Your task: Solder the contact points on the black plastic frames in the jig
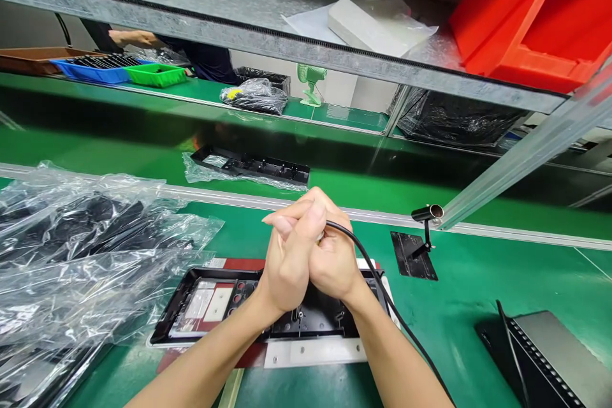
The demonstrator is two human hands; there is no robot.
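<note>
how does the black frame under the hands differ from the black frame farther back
The near frame sits on a red and white base; the far frame lies on clear plastic. The left hand and right hand hide part of the near frame; no hand covers the far frame. The near frame looks larger in view than the far frame. Both are black and long.

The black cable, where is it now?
In the head view, right of centre, the black cable curves from the right hand down beside the right forearm to the bottom edge.
</note>
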